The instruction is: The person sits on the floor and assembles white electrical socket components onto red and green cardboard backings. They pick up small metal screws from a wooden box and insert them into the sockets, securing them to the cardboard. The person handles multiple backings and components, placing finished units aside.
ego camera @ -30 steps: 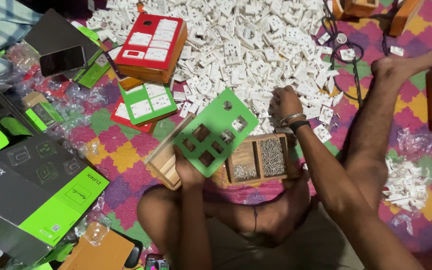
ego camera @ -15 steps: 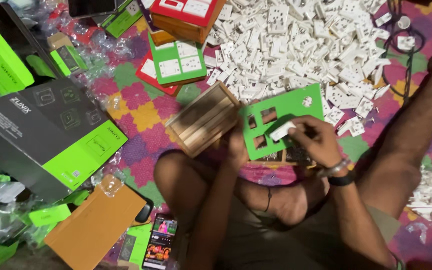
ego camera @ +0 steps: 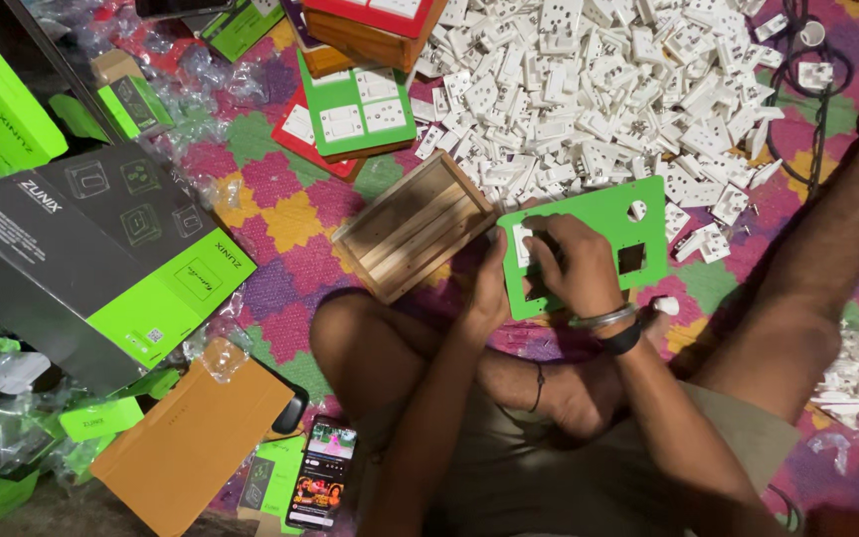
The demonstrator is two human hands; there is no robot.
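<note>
A: Report the scene, largest item first.

B: A patchwork mat (ego camera: 280, 214) in pink, yellow and green covers the floor. A heap of white switch and socket modules (ego camera: 599, 89) lies across its upper part. A grey and green carton (ego camera: 101, 259) sits at the left.

A: Smaller items?

B: A green cover plate (ego camera: 638, 224) with cut-out openings lies tilted in front of the seated person, just below the heap. An open wooden box (ego camera: 415, 227) touches the plate's left end. A finished green plate on a wooden box (ego camera: 358, 109) stands above it. A brown cardboard sleeve (ego camera: 191, 447) and a phone (ego camera: 322, 475) with a lit screen lie at the lower left.

A: Status of each hand?

B: The left hand (ego camera: 494, 278) is closed on the left edge of the green cover plate, thumb on top. The right hand (ego camera: 574, 264) rests curled on the plate, its fingertips (ego camera: 541, 244) pressing 1 white module (ego camera: 521, 244) at an opening. 1 loose white module (ego camera: 666, 304) lies just below the plate, beside the right wrist.
</note>
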